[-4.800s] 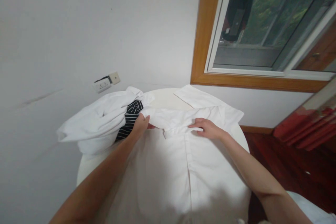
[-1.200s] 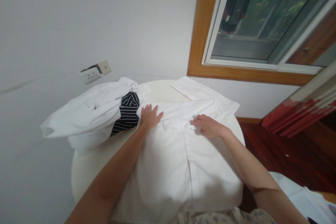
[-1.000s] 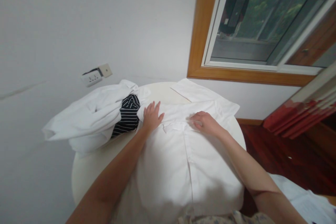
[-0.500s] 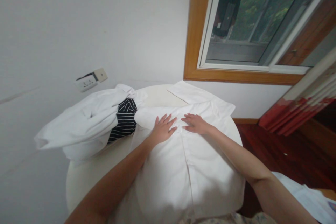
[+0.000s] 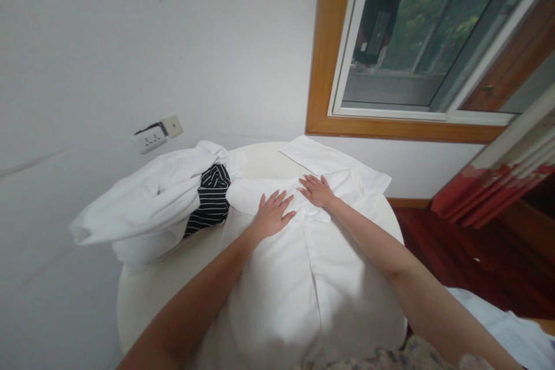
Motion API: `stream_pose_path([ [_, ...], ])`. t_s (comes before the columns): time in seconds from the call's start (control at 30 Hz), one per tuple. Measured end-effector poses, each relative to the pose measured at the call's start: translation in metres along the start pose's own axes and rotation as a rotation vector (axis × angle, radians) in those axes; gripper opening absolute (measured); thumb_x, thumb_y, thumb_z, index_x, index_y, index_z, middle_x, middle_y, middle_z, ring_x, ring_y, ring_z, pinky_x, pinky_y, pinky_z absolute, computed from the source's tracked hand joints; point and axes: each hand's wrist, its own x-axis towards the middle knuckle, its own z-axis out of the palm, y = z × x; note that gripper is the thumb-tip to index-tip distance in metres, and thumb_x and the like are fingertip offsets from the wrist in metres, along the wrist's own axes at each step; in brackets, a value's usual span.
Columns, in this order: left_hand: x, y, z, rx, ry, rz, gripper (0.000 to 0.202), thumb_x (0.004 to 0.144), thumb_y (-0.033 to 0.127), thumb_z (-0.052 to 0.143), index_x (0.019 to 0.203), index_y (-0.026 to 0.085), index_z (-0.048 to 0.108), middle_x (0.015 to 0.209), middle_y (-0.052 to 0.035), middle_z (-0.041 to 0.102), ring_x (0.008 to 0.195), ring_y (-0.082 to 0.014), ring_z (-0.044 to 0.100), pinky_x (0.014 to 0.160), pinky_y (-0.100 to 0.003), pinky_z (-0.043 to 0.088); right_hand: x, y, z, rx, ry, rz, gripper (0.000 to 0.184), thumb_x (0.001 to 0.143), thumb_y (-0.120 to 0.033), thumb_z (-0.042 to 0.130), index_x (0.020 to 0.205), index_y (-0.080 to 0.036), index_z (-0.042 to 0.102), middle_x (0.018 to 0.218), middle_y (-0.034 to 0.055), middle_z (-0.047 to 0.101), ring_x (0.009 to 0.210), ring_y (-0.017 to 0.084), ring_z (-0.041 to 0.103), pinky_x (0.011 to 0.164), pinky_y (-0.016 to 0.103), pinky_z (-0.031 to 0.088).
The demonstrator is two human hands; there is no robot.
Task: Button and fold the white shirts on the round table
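A white button-front shirt lies spread over a round pale table, its front placket running down toward me. One sleeve angles out at the far right. My left hand rests flat on the shirt's upper part, fingers spread. Just to its right and slightly farther off, my right hand lies on the cloth with fingers apart. Neither hand grips anything. Small creases show in the cloth below my right hand.
Left on the table is a heap of white cloth with black striped fabric beside it. A white wall with a power socket and a wood-framed window stand behind. More white cloth lies at lower right, near a red-and-cream curtain.
My right hand has slid a little farther away across the shirt, and the cloth below it is now rumpled. My left hand stays nearly in place. The view has shifted slightly.
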Motion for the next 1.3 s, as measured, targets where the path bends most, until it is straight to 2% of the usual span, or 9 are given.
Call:
stream_pose_path([
  [0.23, -0.001, -0.002, 0.006, -0.041, 0.012, 0.017, 0.054, 0.092, 0.054, 0.036, 0.142, 0.032, 0.04, 0.15, -0.0066, 0.037, 0.139, -0.0307, 0.029, 0.11, -0.063, 0.019, -0.02, 0.079, 0.001, -0.142, 0.206, 0.287, 0.052, 0.098, -0.047, 0.029, 0.139, -0.021, 0.046, 0.148, 0.0123, 0.039, 0.139, 0.031, 0.028, 0.112, 0.056, 0.014],
  [0.37, 0.003, -0.007, 0.002, -0.131, 0.089, 0.013, 0.046, 0.093, 0.047, 0.041, 0.134, 0.027, 0.05, 0.142, -0.0063, 0.049, 0.133, -0.0274, 0.04, 0.11, -0.057, 0.027, -0.028, 0.088, 0.002, -0.126, 0.397, 0.339, 0.047, 0.097, -0.042, 0.034, 0.134, -0.019, 0.052, 0.142, 0.014, 0.047, 0.136, 0.031, 0.032, 0.111, 0.055, 0.017],
  [0.5, 0.012, -0.029, -0.018, -0.223, 0.262, -0.021, 0.033, 0.092, 0.026, 0.039, 0.116, 0.021, 0.062, 0.121, -0.0063, 0.064, 0.116, -0.0206, 0.053, 0.104, -0.042, 0.04, -0.029, 0.083, -0.012, -0.003, 0.486, 0.218, 0.038, 0.093, -0.033, 0.042, 0.124, -0.019, 0.06, 0.135, 0.0118, 0.053, 0.133, 0.029, 0.037, 0.112, 0.052, 0.02],
  [0.57, 0.012, -0.043, -0.03, -0.22, 0.282, -0.032, 0.036, 0.085, 0.015, 0.041, 0.114, 0.019, 0.063, 0.116, -0.0066, 0.065, 0.112, -0.0209, 0.055, 0.102, -0.042, 0.042, -0.033, 0.078, -0.023, 0.139, 0.448, 0.11, 0.034, 0.092, -0.029, 0.044, 0.116, -0.019, 0.065, 0.129, 0.0109, 0.059, 0.126, 0.027, 0.046, 0.11, 0.047, 0.03],
  [0.67, -0.002, -0.057, -0.039, -0.222, 0.161, 0.074, 0.05, 0.073, 0.006, 0.043, 0.118, 0.019, 0.061, 0.119, -0.006, 0.064, 0.114, -0.021, 0.054, 0.104, -0.042, 0.042, -0.048, 0.062, -0.037, 0.398, 0.265, -0.078, 0.034, 0.091, -0.034, 0.048, 0.116, -0.02, 0.066, 0.119, 0.0092, 0.065, 0.112, 0.024, 0.058, 0.1, 0.04, 0.043],
  [0.77, -0.024, -0.058, -0.034, -0.217, 0.016, 0.237, 0.056, 0.072, 0.008, 0.046, 0.125, 0.019, 0.056, 0.131, -0.0072, 0.058, 0.124, -0.0214, 0.049, 0.108, -0.041, 0.038, -0.072, 0.041, -0.041, 0.503, 0.029, -0.311, 0.051, 0.087, -0.045, 0.058, 0.133, -0.025, 0.053, 0.131, 0.0067, 0.059, 0.117, 0.024, 0.056, 0.102, 0.038, 0.043],
  [0.83, -0.035, -0.053, -0.027, -0.185, -0.016, 0.254, 0.054, 0.077, 0.01, 0.044, 0.13, 0.019, 0.053, 0.137, -0.0082, 0.053, 0.129, -0.0218, 0.044, 0.111, -0.044, 0.034, -0.086, 0.028, -0.037, 0.471, -0.05, -0.41, 0.061, 0.085, -0.046, 0.06, 0.141, -0.025, 0.045, 0.139, 0.0085, 0.051, 0.125, 0.025, 0.05, 0.106, 0.04, 0.04],
  [1.07, -0.04, -0.044, -0.022, -0.17, -0.02, 0.191, 0.044, 0.092, 0.02, 0.037, 0.134, 0.023, 0.05, 0.14, -0.0057, 0.051, 0.132, -0.0195, 0.043, 0.113, -0.044, 0.029, -0.098, 0.015, -0.02, 0.394, 0.078, -0.379, 0.045, 0.09, -0.038, 0.055, 0.132, -0.022, 0.054, 0.14, 0.0139, 0.05, 0.13, 0.027, 0.045, 0.109, 0.048, 0.035],
  [1.3, -0.038, -0.046, -0.02, -0.134, -0.023, 0.1, 0.036, 0.094, 0.027, 0.039, 0.123, 0.029, 0.059, 0.135, -0.0015, 0.057, 0.127, -0.0212, 0.048, 0.109, -0.048, 0.03, -0.101, 0.024, -0.03, 0.529, 0.031, -0.401, 0.042, 0.087, -0.028, 0.055, 0.129, -0.025, 0.056, 0.136, 0.0091, 0.054, 0.128, 0.023, 0.048, 0.11, 0.045, 0.035],
])
